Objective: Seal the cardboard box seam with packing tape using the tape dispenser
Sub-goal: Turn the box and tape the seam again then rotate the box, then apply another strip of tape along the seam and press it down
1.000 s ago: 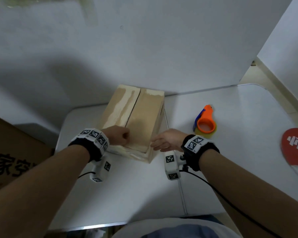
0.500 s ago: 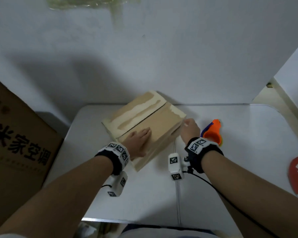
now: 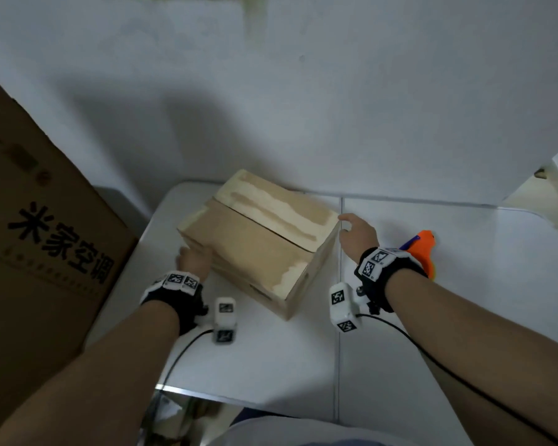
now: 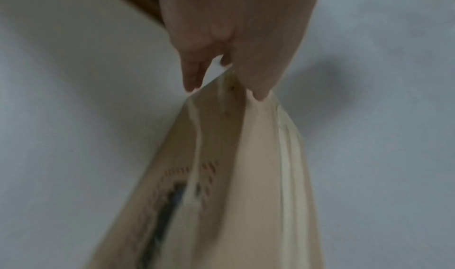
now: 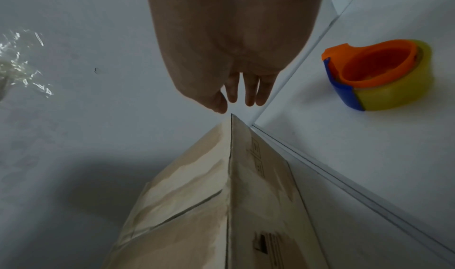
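Brown cardboard box (image 3: pixel 255 249) askew on the white worktop (image 3: pixel 271 358), a hand at each of two opposite corners.

Its two top flaps lie shut, the seam (image 3: pixel 261 227) a dark line between them, with pale torn strips across the brown paper; it stands near the white wall (image 3: pixel 303 107). The left hand (image 3: pixel 194 260) has straight, slightly spread fingers (image 4: pixel 194 74) touching the near-left corner. The right hand (image 3: pixel 356 236) has relaxed fingers (image 5: pixel 248 92) close together, just beside the far-right corner. The orange-and-blue tape dispenser (image 5: pixel 376 74) with its yellowish roll lies right of that hand. A large brown carton (image 3: pixel 39 252) printed with black characters stands at the left.

White table (image 3: pixel 271 365): cardboard box (image 3: pixel 255 249) at far side, set askew; orange tape dispenser (image 3: pixel 426 246) right of it, apart.
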Motion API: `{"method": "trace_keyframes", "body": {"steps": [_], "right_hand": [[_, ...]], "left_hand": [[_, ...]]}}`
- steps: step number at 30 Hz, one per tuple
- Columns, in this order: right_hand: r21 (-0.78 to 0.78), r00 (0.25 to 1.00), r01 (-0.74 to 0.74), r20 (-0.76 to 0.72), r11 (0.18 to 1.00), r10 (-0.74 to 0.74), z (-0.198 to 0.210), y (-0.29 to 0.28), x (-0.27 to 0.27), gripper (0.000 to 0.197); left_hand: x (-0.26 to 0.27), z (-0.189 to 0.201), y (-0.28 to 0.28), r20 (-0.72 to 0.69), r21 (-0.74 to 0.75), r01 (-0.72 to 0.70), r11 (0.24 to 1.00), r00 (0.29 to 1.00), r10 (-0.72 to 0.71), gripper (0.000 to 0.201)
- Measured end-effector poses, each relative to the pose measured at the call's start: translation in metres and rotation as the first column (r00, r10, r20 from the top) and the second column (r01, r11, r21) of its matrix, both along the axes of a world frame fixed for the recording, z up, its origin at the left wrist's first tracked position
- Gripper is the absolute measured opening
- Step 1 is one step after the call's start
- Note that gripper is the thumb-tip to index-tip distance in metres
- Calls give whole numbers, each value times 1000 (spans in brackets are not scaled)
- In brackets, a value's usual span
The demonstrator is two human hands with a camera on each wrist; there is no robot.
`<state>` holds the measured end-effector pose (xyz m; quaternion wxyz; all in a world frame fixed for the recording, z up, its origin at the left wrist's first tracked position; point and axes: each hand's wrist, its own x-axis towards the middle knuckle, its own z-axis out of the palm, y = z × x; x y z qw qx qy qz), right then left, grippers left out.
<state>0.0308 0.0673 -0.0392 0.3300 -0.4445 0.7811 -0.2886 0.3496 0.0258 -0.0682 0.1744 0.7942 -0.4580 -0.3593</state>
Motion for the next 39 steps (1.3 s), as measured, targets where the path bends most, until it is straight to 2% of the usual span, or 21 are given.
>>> {"method": "trace_keyframes", "body": {"steps": [1, 3, 4, 7, 9, 11, 14, 15, 17, 20, 22, 25, 28, 30, 33, 34, 36, 38, 39], "right_hand": [[6, 1000, -12, 14, 1000, 12, 0, -4, 4, 44], [18, 999, -31, 14, 999, 31, -2, -9, 11, 44], [14, 999, -34, 5, 999, 34, -3, -11, 14, 44], [-39, 999, -8, -50, 999, 6, -9, -14, 18, 43], [-41, 996, 32, -78, 999, -35, -13, -15, 18, 44], [52, 998, 41, -42, 998, -39, -18, -11, 18, 46], [209, 998, -38, -44, 977, 49, -28, -1, 17, 43], [237, 995, -53, -71, 970, 72, -31, 1, 16, 43], [243, 990, -35, -127, 969, 68, -34, 1, 14, 41], [216, 985, 37, -170, 976, 0, -33, 3, 10, 35], [179, 985, 86, -162, 980, -57, -33, 8, 6, 37], [126, 979, 160, -147, 979, -141, -36, 12, -1, 42], [73, 969, 229, -116, 971, -220, -39, 12, -6, 41], [82, 979, 203, -24, 976, -202, -39, 9, -8, 40], [124, 978, 118, 158, 985, -137, -35, 0, -12, 54], [119, 969, 144, 186, 982, -164, -35, -2, -16, 57], [81, 941, 286, 163, 955, -296, -40, -3, -28, 52], [95, 895, 440, 30, 893, -445, -50, 5, -45, 44], [139, 865, 502, -52, 854, -500, -56, 8, -55, 45]], "left_hand": [[-13, -5, 6, -174, 90, -29, 996, 984, 44, 62], [-34, -9, 18, -449, 193, -86, 977, 878, 166, 63], [-39, -9, 20, -502, 199, -105, 974, 843, 194, 60], [-34, -8, 14, -550, 210, -48, 976, 820, 159, 60], [-20, -4, 7, -582, 258, 87, 962, 809, 83, 62], [-8, -2, -2, -612, 337, 238, 911, 790, 20, 73], [1, -2, -18, -480, 459, 396, 795, 864, -153, 106], [1, -1, -23, -458, 465, 411, 784, 870, -184, 108], [-9, 8, -32, -465, 407, 423, 810, 859, -214, 95], [-36, 19, -51, -430, 227, 344, 911, 875, -223, 70], [-57, 19, -59, -369, 94, 308, 947, 894, -254, 64], [-85, 19, -55, -229, -23, 393, 919, 893, -388, 62], [-100, 12, -51, -167, 1, 480, 878, 865, -473, 69], [-105, 10, -56, -144, -7, 473, 881, 871, -469, 69], [-111, 8, -65, -122, -29, 460, 888, 880, -460, 66], [-111, 7, -66, -124, -36, 463, 886, 877, -463, 67], [-110, 5, -66, -107, -46, 481, 875, 869, -483, 69], [-108, 7, -64, -15, -92, 538, 838, 841, -542, 73], [-109, 11, -63, 78, -104, 604, 790, 797, -599, 77]]}}
